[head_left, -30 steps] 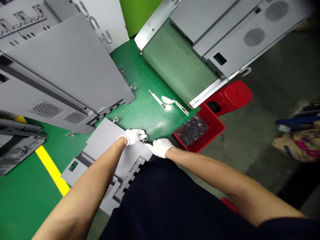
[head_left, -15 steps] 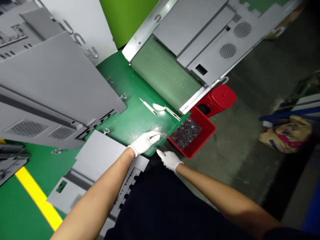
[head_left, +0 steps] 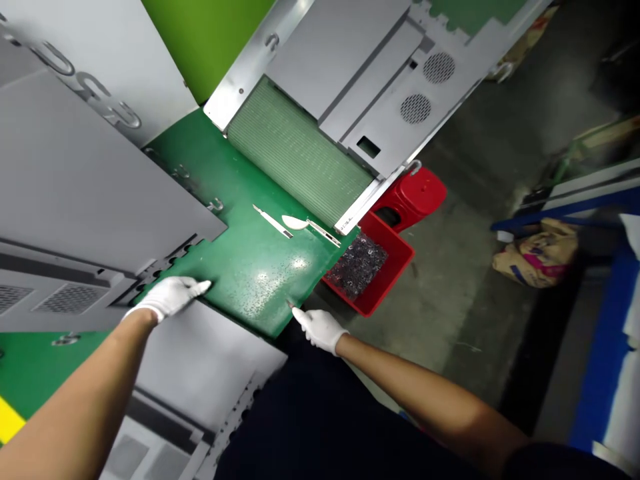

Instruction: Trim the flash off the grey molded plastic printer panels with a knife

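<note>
My left hand (head_left: 170, 297), in a white glove, lies over the far corner of the nearer grey plastic panel (head_left: 220, 353), fingers stretched out and touching it near its edge. My right hand (head_left: 323, 330), gloved in white too, is closed at the near right edge of the green table (head_left: 240, 260). From its fingertips sticks the short tip of a small thin tool (head_left: 290, 305); the rest is hidden in the hand. Further up the table lie a slim white-handled knife (head_left: 273, 222) and a second white tool with a rounded end (head_left: 313, 229). Dark specks dot the tabletop.
A grey panel with round grilles (head_left: 370, 80) rests on the ribbed green conveyor belt (head_left: 295, 160). Larger grey panels (head_left: 90, 180) stand at the left. Below the table's right edge is a red bin (head_left: 400, 257) of small dark scraps, beside a red lidded container (head_left: 425, 193).
My left hand has moved left from the table's near edge to the grey panel's corner. My right hand keeps its hold on the small tool near the table edge. The view has shifted right.
</note>
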A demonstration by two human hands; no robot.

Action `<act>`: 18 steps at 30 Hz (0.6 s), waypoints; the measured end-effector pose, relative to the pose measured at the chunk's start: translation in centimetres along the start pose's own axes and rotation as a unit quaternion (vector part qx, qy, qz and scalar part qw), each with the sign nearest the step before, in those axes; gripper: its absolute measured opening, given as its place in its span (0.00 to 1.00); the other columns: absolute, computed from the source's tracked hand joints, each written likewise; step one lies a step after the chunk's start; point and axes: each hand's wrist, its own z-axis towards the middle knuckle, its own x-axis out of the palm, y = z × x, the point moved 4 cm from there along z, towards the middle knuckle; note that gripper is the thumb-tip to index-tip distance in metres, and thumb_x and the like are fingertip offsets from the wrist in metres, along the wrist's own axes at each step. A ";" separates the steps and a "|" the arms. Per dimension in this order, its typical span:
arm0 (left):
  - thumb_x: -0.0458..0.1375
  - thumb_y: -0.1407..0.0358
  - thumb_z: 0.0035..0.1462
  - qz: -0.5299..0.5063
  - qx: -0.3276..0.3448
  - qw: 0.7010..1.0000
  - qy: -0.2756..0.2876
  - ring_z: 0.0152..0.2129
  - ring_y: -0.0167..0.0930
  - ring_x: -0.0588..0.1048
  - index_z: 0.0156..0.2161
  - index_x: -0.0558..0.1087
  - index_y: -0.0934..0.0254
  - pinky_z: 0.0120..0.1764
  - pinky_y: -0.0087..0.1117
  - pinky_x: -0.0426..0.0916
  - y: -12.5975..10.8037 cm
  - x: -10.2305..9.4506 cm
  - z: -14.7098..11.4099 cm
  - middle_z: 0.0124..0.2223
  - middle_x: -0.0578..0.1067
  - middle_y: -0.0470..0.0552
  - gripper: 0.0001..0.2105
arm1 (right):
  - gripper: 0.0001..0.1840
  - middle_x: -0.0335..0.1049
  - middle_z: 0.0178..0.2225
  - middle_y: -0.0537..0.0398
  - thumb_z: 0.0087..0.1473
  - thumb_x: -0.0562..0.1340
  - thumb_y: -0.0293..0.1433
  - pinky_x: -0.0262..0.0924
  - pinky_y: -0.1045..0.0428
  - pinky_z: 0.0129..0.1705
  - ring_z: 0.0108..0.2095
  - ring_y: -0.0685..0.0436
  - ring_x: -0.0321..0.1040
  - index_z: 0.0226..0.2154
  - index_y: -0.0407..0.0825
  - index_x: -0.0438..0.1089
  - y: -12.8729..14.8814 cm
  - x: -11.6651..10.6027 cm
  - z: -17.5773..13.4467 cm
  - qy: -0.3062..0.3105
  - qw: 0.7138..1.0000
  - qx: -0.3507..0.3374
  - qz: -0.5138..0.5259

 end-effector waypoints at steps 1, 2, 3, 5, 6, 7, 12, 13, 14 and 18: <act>0.52 0.36 0.53 0.010 0.013 1.000 0.017 0.31 0.34 0.71 0.28 0.71 0.59 0.38 0.32 0.63 -0.9 0.6 0.1 0.28 0.76 0.47 0.27 | 0.42 0.78 0.31 0.48 0.63 0.39 0.61 0.63 0.53 0.35 0.33 0.43 0.76 0.31 0.50 0.75 0.8 0.1 0.4 0.005 1.000 -0.014 -0.009; 0.52 0.35 0.52 0.023 0.020 0.999 0.023 0.32 0.36 0.72 0.29 0.72 0.59 0.39 0.34 0.63 -1.8 1.1 0.3 0.30 0.77 0.48 0.27 | 0.43 0.79 0.31 0.48 0.63 0.39 0.62 0.63 0.53 0.36 0.35 0.42 0.76 0.31 0.50 0.75 1.6 0.2 0.9 0.011 0.999 -0.029 -0.020; 0.53 0.35 0.51 0.035 0.017 0.999 0.021 0.33 0.38 0.73 0.31 0.73 0.59 0.40 0.36 0.63 -2.3 1.6 0.6 0.34 0.78 0.50 0.27 | 0.43 0.79 0.32 0.47 0.62 0.38 0.62 0.63 0.52 0.37 0.36 0.41 0.76 0.31 0.50 0.75 2.5 0.3 1.3 0.016 0.998 -0.045 -0.035; 0.55 0.36 0.48 0.032 0.005 0.999 0.002 0.35 0.41 0.74 0.34 0.73 0.58 0.41 0.39 0.64 -2.7 2.3 1.3 0.37 0.79 0.53 0.26 | 0.44 0.79 0.34 0.45 0.62 0.37 0.62 0.64 0.51 0.40 0.39 0.38 0.76 0.31 0.51 0.76 4.3 0.8 2.4 0.022 0.994 -0.075 -0.072; 0.56 0.36 0.47 0.013 0.011 1.000 0.004 0.35 0.41 0.75 0.34 0.74 0.58 0.41 0.39 0.65 -2.6 2.6 1.6 0.37 0.79 0.54 0.26 | 0.45 0.79 0.35 0.44 0.62 0.36 0.61 0.64 0.50 0.41 0.41 0.37 0.76 0.31 0.51 0.76 5.3 1.1 3.0 0.026 0.991 -0.089 -0.093; 0.56 0.37 0.48 -0.013 0.024 1.000 0.011 0.34 0.41 0.75 0.32 0.74 0.59 0.41 0.39 0.65 -2.3 2.9 1.8 0.35 0.79 0.54 0.26 | 0.45 0.80 0.36 0.44 0.62 0.36 0.61 0.64 0.49 0.42 0.42 0.37 0.76 0.33 0.51 0.77 6.2 1.5 3.6 0.031 0.988 -0.099 -0.112; 0.49 0.40 0.56 -0.132 0.092 0.986 0.040 0.34 0.36 0.76 0.33 0.78 0.60 0.43 0.33 0.68 0.2 2.9 1.6 0.37 0.82 0.52 0.27 | 0.47 0.79 0.42 0.38 0.60 0.37 0.63 0.67 0.44 0.44 0.44 0.33 0.76 0.43 0.49 0.78 11.1 4.4 6.2 0.078 0.978 -0.103 -0.164; 0.50 0.40 0.56 -0.143 0.092 0.985 0.039 0.35 0.35 0.77 0.34 0.79 0.61 0.44 0.33 0.68 0.7 2.7 1.5 0.38 0.82 0.52 0.27 | 0.48 0.79 0.43 0.36 0.60 0.37 0.63 0.67 0.43 0.45 0.46 0.32 0.76 0.44 0.47 0.78 12.1 5.1 6.6 0.083 0.977 -0.100 -0.170; 0.51 0.40 0.56 -0.155 0.093 0.983 0.038 0.35 0.36 0.77 0.35 0.79 0.61 0.45 0.33 0.69 1.1 2.6 1.3 0.39 0.82 0.53 0.26 | 0.48 0.78 0.44 0.34 0.60 0.37 0.63 0.67 0.42 0.46 0.47 0.31 0.75 0.44 0.46 0.78 13.0 5.7 6.9 0.086 0.976 -0.098 -0.175; 0.56 0.43 0.54 -0.204 0.100 0.972 0.053 0.37 0.35 0.77 0.37 0.80 0.62 0.45 0.32 0.71 1.4 2.5 0.8 0.40 0.83 0.53 0.23 | 0.47 0.78 0.43 0.32 0.61 0.39 0.61 0.68 0.41 0.45 0.47 0.29 0.75 0.43 0.43 0.78 15.4 7.7 7.6 0.091 0.973 -0.108 -0.183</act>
